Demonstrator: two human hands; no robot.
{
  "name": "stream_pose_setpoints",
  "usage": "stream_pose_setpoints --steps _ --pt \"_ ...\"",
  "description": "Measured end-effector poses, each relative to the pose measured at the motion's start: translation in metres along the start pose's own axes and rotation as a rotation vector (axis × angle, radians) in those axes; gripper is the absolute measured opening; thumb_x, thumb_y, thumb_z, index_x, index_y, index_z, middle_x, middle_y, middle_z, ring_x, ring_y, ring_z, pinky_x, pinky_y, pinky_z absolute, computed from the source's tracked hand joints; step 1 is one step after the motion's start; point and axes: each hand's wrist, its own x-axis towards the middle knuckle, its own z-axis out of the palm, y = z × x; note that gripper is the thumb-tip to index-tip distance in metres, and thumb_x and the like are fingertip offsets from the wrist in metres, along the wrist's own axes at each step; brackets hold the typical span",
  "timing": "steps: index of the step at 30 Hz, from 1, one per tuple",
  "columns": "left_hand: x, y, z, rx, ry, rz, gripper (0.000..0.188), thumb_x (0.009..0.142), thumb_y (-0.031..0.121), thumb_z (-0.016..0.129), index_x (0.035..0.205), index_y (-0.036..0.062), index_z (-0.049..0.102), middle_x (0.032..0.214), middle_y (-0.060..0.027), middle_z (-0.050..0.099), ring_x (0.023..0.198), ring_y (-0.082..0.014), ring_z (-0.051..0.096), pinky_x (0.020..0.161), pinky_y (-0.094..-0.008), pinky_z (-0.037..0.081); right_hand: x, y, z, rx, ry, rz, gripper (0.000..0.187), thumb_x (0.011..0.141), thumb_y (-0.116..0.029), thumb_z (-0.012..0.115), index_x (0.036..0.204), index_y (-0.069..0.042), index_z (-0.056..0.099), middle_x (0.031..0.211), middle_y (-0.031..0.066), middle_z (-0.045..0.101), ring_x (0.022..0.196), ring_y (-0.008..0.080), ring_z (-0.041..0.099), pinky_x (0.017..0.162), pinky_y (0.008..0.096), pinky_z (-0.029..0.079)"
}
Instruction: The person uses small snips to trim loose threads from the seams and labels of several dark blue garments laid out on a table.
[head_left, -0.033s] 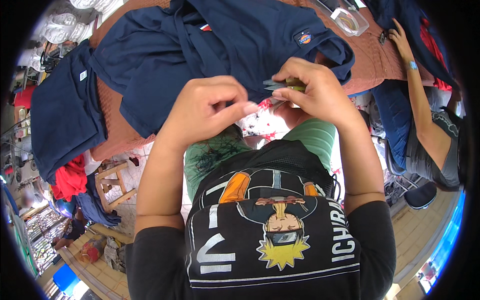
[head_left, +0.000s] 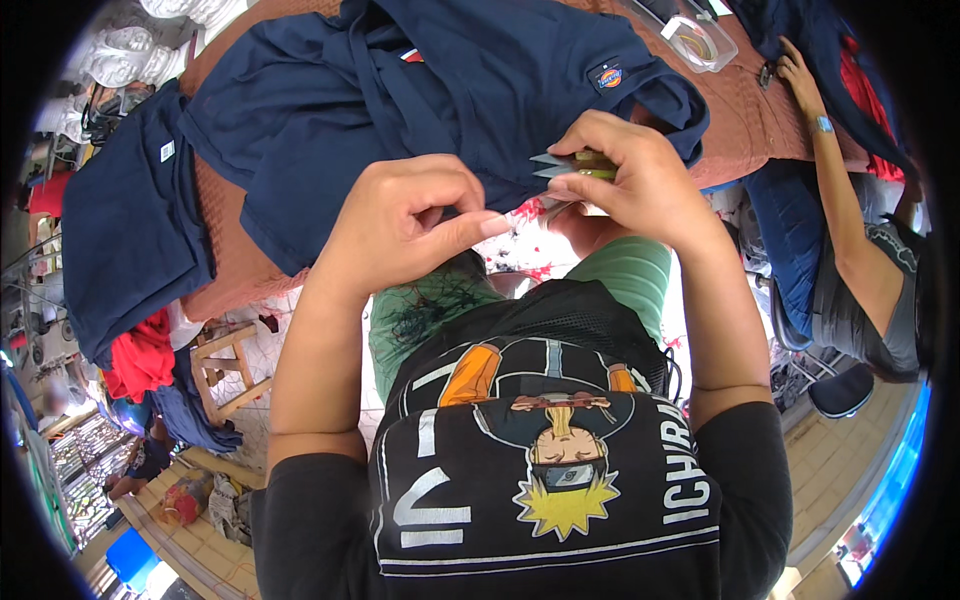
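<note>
Navy-blue work garments lie heaped across the table before me, one with a colourful sewn label. Small thread snips with yellowish handles are gripped between the thumb and fingers of my right hand, at the near edge of the cloth. Their two pointed blades face left, apart from each other. My left hand is closed in a pinch just left of the blades, by the same edge. Whatever it pinches, if anything, is too small to make out. Dark loose threads cling to my green trouser leg.
A brown cloth covers the table. Another navy garment hangs off its left end. A clear plastic container stands at the far right. Beyond it, another person's hand rests on the table. A wooden stool stands at lower left.
My left hand has shifted slightly left, away from the snips. The snips' blades have lifted a little and show more plainly, spread wider.
</note>
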Motion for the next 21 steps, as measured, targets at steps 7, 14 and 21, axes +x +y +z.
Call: stream_pose_setpoints --steps 7,14,21 --pt "-0.010 -0.017 0.043 0.583 0.187 0.100 0.030 0.061 0.016 0.086 0.079 0.0066 0.064 0.091 -0.0037 0.059 0.081 -0.0222 0.060 0.068 -0.0338 0.050 0.006 -0.004 -0.032 -0.139 0.056 -0.119 0.026 0.077 -0.019 0.077 0.094 -0.005 0.064 0.085 0.0120 0.064 0.079 0.0319 0.065 0.068 0.0379 0.050" --pt "-0.023 -0.027 0.040 0.391 0.217 -0.006 0.013 0.072 0.009 0.078 0.083 0.0065 0.072 0.091 -0.0061 0.063 0.082 -0.0217 0.063 0.070 -0.0321 0.051 0.009 -0.021 -0.094 -0.310 0.022 -0.013 0.024 0.082 -0.014 0.074 0.101 -0.005 0.062 0.087 0.0054 0.063 0.067 0.0171 0.060 0.057 0.0306 0.046" --pt "-0.051 0.039 -0.037 -0.069 -0.397 -0.239 0.016 0.079 0.019 0.076 0.082 0.0034 0.073 0.081 -0.0063 0.069 0.075 -0.0219 0.067 0.072 -0.0314 0.052 -0.026 -0.012 -0.181 -0.171 0.163 0.153 0.021 0.088 -0.013 0.070 0.104 -0.002 0.062 0.095 0.0009 0.065 0.087 0.0074 0.060 0.077 0.0226 0.046"
